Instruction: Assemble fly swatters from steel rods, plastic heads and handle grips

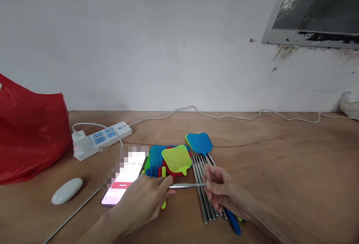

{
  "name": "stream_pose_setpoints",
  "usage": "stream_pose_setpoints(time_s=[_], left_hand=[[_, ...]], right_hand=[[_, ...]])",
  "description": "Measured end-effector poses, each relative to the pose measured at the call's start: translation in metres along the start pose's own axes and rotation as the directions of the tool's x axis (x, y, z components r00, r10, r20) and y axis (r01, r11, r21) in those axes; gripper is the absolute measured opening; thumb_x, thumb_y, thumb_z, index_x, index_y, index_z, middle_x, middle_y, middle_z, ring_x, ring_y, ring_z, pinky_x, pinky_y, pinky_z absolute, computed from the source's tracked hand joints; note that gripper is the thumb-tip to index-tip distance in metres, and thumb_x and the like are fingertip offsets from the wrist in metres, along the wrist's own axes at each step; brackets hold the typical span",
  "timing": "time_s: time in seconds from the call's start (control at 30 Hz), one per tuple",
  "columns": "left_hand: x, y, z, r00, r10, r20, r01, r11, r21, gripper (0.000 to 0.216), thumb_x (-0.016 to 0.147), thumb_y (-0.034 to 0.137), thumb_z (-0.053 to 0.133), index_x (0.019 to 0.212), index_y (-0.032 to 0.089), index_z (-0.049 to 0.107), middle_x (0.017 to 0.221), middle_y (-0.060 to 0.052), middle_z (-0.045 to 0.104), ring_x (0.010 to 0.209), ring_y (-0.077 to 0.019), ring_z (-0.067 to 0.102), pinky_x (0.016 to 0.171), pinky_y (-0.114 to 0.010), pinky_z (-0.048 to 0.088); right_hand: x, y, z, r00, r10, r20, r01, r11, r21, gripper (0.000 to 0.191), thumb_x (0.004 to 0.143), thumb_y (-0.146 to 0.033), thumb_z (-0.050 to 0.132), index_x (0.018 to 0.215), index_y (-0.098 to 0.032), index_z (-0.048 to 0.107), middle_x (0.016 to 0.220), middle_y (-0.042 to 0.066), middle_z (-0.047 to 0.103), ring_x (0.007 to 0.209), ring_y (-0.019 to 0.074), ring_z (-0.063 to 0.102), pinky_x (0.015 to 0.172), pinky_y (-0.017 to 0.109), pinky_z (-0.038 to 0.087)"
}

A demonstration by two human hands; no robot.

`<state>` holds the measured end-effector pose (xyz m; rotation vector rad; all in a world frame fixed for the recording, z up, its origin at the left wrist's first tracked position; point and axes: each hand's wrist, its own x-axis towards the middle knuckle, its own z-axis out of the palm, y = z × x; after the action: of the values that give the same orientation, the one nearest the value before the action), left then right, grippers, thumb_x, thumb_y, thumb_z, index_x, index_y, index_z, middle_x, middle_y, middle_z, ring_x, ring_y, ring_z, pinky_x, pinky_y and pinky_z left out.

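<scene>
A thin metal rod is held level between my hands. My left hand is closed around its left end, while the fingers of my right hand pinch its right end. Several more metal rods lie side by side beneath my right hand. Behind my left hand is a pile of fly swatter heads, a yellow-green one on top, with coloured handles partly hidden by the hand. Farther back lies a blue fly swatter head over a yellow-green one. A blue handle shows below my right hand.
A lit phone lies left of the pile. A white power strip with a plugged-in charger, a white mouse-shaped object and a red plastic bag are farther left. A white cable runs along the wall.
</scene>
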<state>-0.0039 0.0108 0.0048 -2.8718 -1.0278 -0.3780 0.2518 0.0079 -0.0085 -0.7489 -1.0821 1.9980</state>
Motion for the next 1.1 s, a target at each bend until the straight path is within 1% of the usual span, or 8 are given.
stream_pose_setpoints(time_s=[0.23,0.4,0.5,0.67,0.83,0.97,1.03,1.1], left_hand=[[0.0,0.017,0.007,0.995,-0.009,-0.104,0.003,0.998,-0.059,0.037,0.109,0.031,0.012,0.082,0.025,0.037,0.059,0.002,0.059,0.044,-0.0206,0.054,0.045,-0.032,0.022],[0.001,0.016,0.007,0.995,0.011,-0.1,-0.017,0.998,-0.065,0.039,0.109,0.033,0.01,0.081,0.025,0.036,0.059,0.002,0.059,0.044,-0.02,0.055,0.046,-0.031,0.022],[0.002,0.016,0.004,0.997,0.0,-0.077,-0.009,0.993,-0.115,0.04,0.11,0.036,0.012,0.081,0.024,0.038,0.061,0.002,0.06,0.045,-0.0191,0.055,0.047,-0.031,0.022],[0.002,0.014,0.002,0.999,-0.038,-0.011,0.034,0.973,-0.227,0.037,0.109,0.037,0.021,0.083,0.023,0.044,0.067,0.002,0.062,0.052,-0.0185,0.056,0.051,-0.03,0.024],[0.001,0.014,0.005,0.997,-0.069,0.022,0.072,0.959,-0.274,0.035,0.108,0.036,0.03,0.081,0.022,0.047,0.068,0.001,0.061,0.057,-0.0182,0.057,0.053,-0.029,0.025],[0.001,0.014,0.004,0.998,-0.051,0.021,0.055,0.94,-0.336,0.03,0.105,0.039,0.041,0.083,0.021,0.051,0.069,0.002,0.061,0.06,-0.0168,0.056,0.055,-0.028,0.027],[0.0,0.012,0.002,0.999,-0.034,-0.005,0.029,0.928,-0.372,0.027,0.103,0.038,0.043,0.085,0.021,0.053,0.07,0.002,0.061,0.061,-0.0163,0.056,0.056,-0.027,0.029],[0.0,0.009,0.002,0.999,-0.027,-0.042,0.009,0.927,-0.376,0.027,0.104,0.035,0.041,0.085,0.021,0.054,0.071,0.001,0.06,0.061,-0.016,0.055,0.057,-0.027,0.03]], right_hand=[[0.0,0.002,0.011,0.998,-0.052,0.036,0.051,0.999,0.012,0.054,0.074,-0.047,0.084,0.074,-0.023,0.036,0.056,-0.007,0.063,0.036,0.0061,0.054,0.032,0.012,0.039],[-0.002,0.002,0.008,0.998,-0.032,0.059,0.029,0.999,0.042,0.049,0.076,-0.042,0.084,0.074,-0.021,0.04,0.058,-0.005,0.064,0.037,0.0058,0.055,0.033,0.012,0.042],[-0.002,0.006,0.007,0.992,-0.105,0.074,0.103,0.994,0.032,0.043,0.078,-0.043,0.082,0.079,-0.02,0.045,0.061,-0.005,0.066,0.039,0.0061,0.057,0.036,0.013,0.045],[-0.004,0.012,0.008,0.953,-0.301,0.025,0.302,0.943,-0.137,0.026,0.089,-0.04,0.072,0.097,-0.018,0.06,0.071,0.0,0.072,0.046,0.0063,0.061,0.045,0.015,0.05],[-0.007,0.017,0.011,0.932,-0.362,0.027,0.355,0.893,-0.278,0.024,0.089,-0.038,0.072,0.104,-0.02,0.071,0.083,0.006,0.076,0.062,0.0117,0.069,0.053,0.019,0.055],[-0.004,0.017,0.011,0.907,-0.409,-0.103,0.371,0.89,-0.265,0.019,0.09,-0.038,0.07,0.092,-0.019,0.072,0.069,0.002,0.072,0.055,0.0106,0.065,0.049,0.018,0.053],[-0.001,0.014,0.008,0.869,-0.452,-0.204,0.411,0.886,-0.212,0.023,0.09,-0.043,0.069,0.09,-0.02,0.068,0.063,-0.001,0.066,0.05,0.009,0.06,0.045,0.017,0.05],[0.001,0.009,0.005,0.817,-0.477,-0.322,0.448,0.879,-0.165,0.029,0.088,-0.049,0.069,0.086,-0.02,0.064,0.069,-0.002,0.065,0.046,0.0065,0.055,0.04,0.015,0.045]])
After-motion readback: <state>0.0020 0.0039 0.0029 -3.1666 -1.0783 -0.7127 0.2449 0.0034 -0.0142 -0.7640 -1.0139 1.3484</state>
